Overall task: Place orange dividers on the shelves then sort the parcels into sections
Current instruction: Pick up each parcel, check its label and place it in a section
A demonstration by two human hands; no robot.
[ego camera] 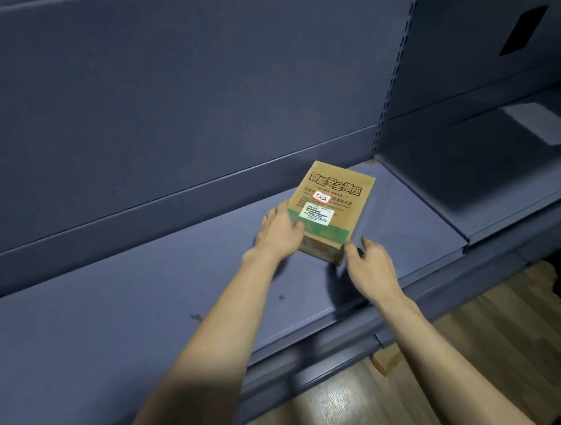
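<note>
Here, the right hand (371, 266) hovers by the near corner of the brown cardboard box (333, 209), fingers loosely curled, gripping nothing. The left hand (280, 233) clasps its left edge. The box lies on the blue shelf (114, 308), toward its right end.

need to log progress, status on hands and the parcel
Left hand gripping the brown parcel by its left edge. Right hand open at its near corner. Parcel on the blue shelf; no orange dividers in view.

A brown cardboard parcel (331, 209) with a green band and white labels lies apparently flat on the blue-grey shelf (147, 306).
</note>
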